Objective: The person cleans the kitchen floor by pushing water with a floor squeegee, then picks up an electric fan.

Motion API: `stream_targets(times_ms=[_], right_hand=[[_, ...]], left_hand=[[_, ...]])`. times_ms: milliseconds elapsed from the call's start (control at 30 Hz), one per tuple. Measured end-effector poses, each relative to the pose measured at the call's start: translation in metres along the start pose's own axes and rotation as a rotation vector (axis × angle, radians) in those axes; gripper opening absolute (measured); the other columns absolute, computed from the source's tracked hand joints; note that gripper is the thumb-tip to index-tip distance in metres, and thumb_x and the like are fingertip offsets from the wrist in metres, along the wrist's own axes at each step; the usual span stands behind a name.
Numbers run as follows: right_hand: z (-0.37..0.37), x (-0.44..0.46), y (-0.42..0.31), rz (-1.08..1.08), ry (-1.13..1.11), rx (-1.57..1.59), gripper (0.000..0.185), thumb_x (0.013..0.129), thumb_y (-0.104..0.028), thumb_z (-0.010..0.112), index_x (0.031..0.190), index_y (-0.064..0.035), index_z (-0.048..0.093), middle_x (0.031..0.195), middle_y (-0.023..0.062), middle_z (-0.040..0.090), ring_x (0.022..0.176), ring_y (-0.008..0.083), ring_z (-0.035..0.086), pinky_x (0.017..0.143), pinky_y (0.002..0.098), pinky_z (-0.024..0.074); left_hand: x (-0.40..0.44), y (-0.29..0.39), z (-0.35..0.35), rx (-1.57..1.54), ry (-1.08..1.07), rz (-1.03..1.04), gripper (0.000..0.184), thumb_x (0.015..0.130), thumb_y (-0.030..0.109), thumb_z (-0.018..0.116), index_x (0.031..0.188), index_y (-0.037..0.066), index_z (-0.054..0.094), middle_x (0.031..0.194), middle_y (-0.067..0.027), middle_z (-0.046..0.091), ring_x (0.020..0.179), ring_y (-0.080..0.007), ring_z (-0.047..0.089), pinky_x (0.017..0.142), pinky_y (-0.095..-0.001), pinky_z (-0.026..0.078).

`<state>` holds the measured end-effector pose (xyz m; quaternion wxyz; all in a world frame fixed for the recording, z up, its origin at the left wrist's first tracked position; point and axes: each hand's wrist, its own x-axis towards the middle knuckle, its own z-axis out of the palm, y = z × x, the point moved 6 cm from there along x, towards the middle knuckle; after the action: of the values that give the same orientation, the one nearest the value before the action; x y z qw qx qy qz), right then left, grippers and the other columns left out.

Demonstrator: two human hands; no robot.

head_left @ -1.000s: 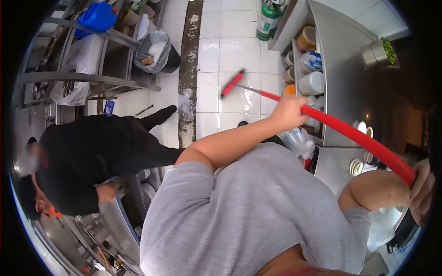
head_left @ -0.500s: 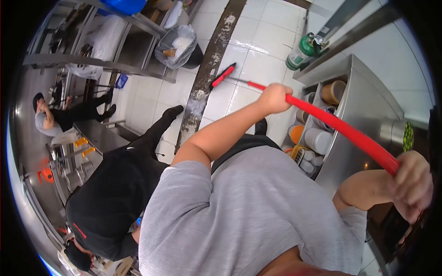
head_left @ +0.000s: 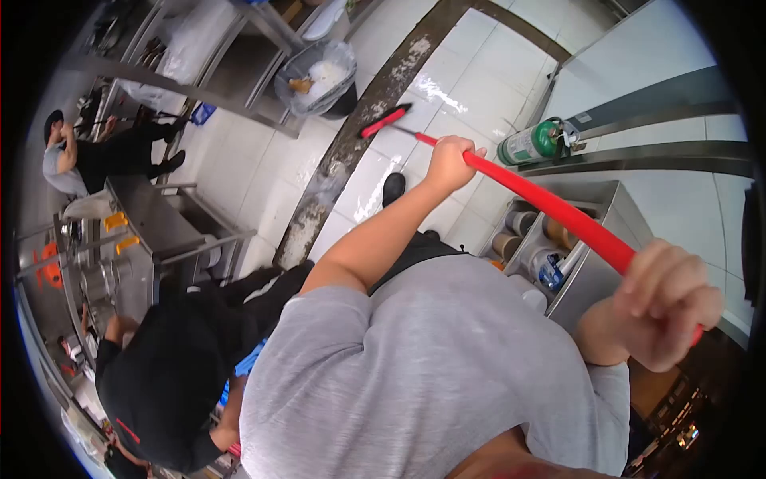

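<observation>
A red-handled broom (head_left: 550,199) slants across the view, its red head with a dark bristle edge (head_left: 384,120) down on the wet white tiles beside a dark floor strip. My left hand (head_left: 453,164) is closed around the lower handle, nearer the head. Near the handle's top end, my right hand (head_left: 670,299) is wrapped round it, slightly blurred, with a bit of red end poking out beyond the fingers.
A lined trash bin (head_left: 341,100) stands left of the broom head. At right are a green gas cylinder (head_left: 531,144) and a steel shelf unit (head_left: 610,219) holding containers. A person in black (head_left: 175,367) bends close on my left; another person (head_left: 68,164) is farther off.
My view has turned and I have stepped forward, with one shoe now out in front. My right hand has moved left and the handle has shifted with it. The near person has moved back.
</observation>
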<state>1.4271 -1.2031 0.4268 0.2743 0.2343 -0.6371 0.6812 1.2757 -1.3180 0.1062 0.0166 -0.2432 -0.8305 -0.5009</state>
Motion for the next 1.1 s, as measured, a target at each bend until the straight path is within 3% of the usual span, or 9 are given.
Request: stream_targets(times_ms=[233,333,433,567,700,867,933,1033,1100], right_hand=[[0.017,0.059,0.040,-0.281,0.049,-0.053,0.017,0.080,-0.007,0.063,0.074,-0.0110,0.048,0.069,-0.0012,0.050,0.057,0.0108,0.052,0.054,0.0239,0.0417],[0.043,0.066,0.153,0.112,-0.060,-0.665,0.016,0.076,-0.001,0.067,0.079,-0.0033,0.051,0.081,0.0076,0.059,0.069,0.0191,0.058,0.070,0.0329,0.0495],[0.064,0.073,0.252,0.041,-0.122,-0.467,0.019,0.074,-0.001,0.069,0.077,0.0017,0.049,0.082,0.0132,0.058,0.073,0.0265,0.059,0.077,0.0435,0.0502],[0.075,0.130,0.224,0.134,0.026,-0.321,0.026,0.076,-0.009,0.068,0.072,-0.0014,0.044,0.072,0.0139,0.053,0.066,0.0256,0.057,0.067,0.0431,0.0514],[0.073,0.174,0.172,0.030,0.071,-0.265,0.044,0.086,-0.048,0.058,0.075,-0.0097,0.040,0.070,0.0035,0.047,0.056,0.0131,0.048,0.056,0.0341,0.0452],[0.053,0.202,0.107,0.015,-0.032,-0.325,0.041,0.084,-0.052,0.059,0.088,-0.0124,0.048,0.078,0.0012,0.045,0.065,0.0123,0.048,0.060,0.0283,0.0397],[0.045,0.204,0.083,-0.153,-0.031,-0.569,0.039,0.087,-0.047,0.056,0.100,-0.0098,0.053,0.079,0.0050,0.047,0.065,0.0165,0.048,0.060,0.0298,0.0397],[0.033,0.215,0.068,-0.366,0.181,-1.427,0.015,0.089,-0.014,0.055,0.091,-0.0018,0.063,0.077,0.0122,0.057,0.072,0.0191,0.052,0.067,0.0293,0.0432],[-0.011,0.232,0.090,0.306,0.225,-1.720,0.007,0.084,-0.005,0.061,0.086,0.0019,0.064,0.074,0.0071,0.057,0.072,0.0132,0.051,0.069,0.0228,0.0408]], left_hand=[[0.136,-0.017,-0.012,-0.132,-0.046,0.223,0.031,0.074,0.021,0.072,0.060,0.002,0.053,0.065,-0.0151,0.054,0.063,-0.0342,0.053,0.059,-0.0414,0.043],[0.213,-0.107,0.011,-0.127,0.037,0.210,0.029,0.073,0.023,0.073,0.063,0.003,0.054,0.072,-0.0148,0.058,0.069,-0.0328,0.055,0.063,-0.0399,0.045],[0.253,-0.171,0.022,-0.066,0.054,0.077,0.027,0.073,0.022,0.074,0.066,0.004,0.056,0.077,-0.0141,0.061,0.075,-0.0320,0.057,0.068,-0.0389,0.046],[0.231,-0.149,-0.019,-0.121,0.103,0.168,0.027,0.074,0.019,0.074,0.064,0.004,0.053,0.072,-0.0123,0.058,0.073,-0.0328,0.054,0.068,-0.0388,0.043],[0.234,-0.099,-0.050,-0.284,0.107,0.125,0.033,0.074,0.020,0.074,0.060,0.004,0.049,0.063,-0.0110,0.053,0.067,-0.0314,0.050,0.063,-0.0386,0.041],[0.245,-0.034,-0.049,-0.402,-0.053,0.188,0.036,0.072,0.021,0.076,0.060,0.004,0.047,0.061,-0.0109,0.051,0.068,-0.0306,0.051,0.062,-0.0388,0.040],[0.244,-0.014,-0.030,-0.442,-0.283,0.238,0.030,0.070,0.022,0.077,0.068,0.004,0.052,0.070,-0.0119,0.055,0.075,-0.0305,0.053,0.067,-0.0383,0.042],[0.259,0.017,-0.023,-0.538,-0.382,0.306,0.038,0.068,0.025,0.078,0.093,0.006,0.057,0.092,-0.0136,0.057,0.093,-0.0310,0.052,0.081,-0.0374,0.043],[0.267,-0.002,0.004,-0.352,-0.480,0.397,0.058,0.065,0.028,0.079,0.113,0.008,0.052,0.113,-0.0147,0.053,0.107,-0.0325,0.048,0.093,-0.0382,0.040]])
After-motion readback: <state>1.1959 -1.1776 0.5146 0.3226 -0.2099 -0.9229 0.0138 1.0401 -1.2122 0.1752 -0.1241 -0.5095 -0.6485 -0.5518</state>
